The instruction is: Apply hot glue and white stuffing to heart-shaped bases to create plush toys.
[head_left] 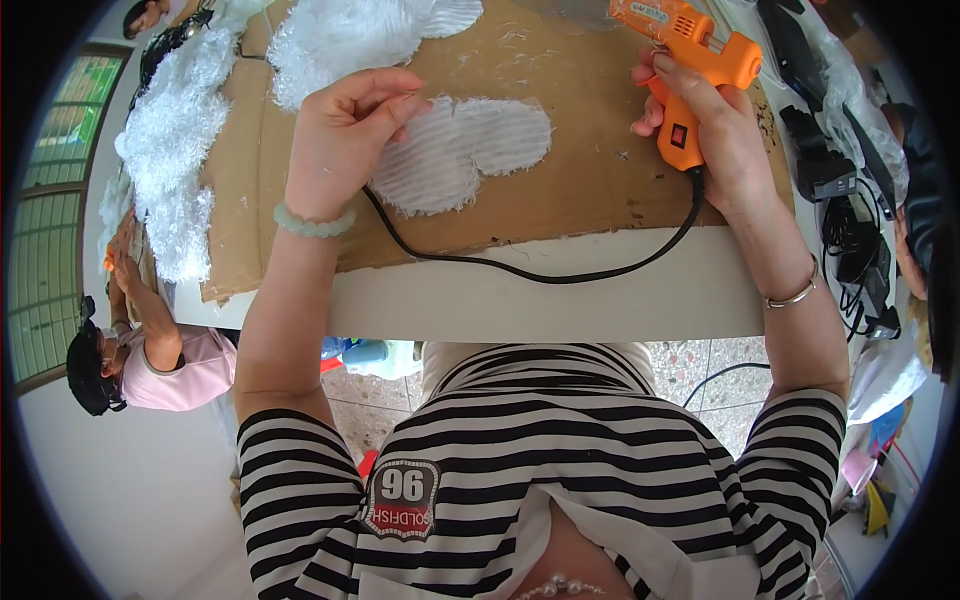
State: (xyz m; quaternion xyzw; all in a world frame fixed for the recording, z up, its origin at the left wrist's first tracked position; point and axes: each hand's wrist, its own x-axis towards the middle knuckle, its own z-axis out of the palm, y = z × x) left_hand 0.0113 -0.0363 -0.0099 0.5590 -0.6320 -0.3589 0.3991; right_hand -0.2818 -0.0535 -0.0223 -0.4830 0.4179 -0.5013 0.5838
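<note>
A grey shield-shaped patch point(402, 497) sits on the striped shirt point(520, 450).

Orange glue gun point(690, 70) held up in the right hand point(715, 125), tip pointing to the left, handle down in the fist, with a small red switch on the handle. Black cord point(540, 272) running from the bottom of the handle, looping across the brown cardboard and going under the left hand point(345, 135). White heart-shaped piece point(460, 150) lying flat on the cardboard, covered in thin ribbed stripes, edges a bit frayed, just beside the pinched fingers of the left hand
</note>
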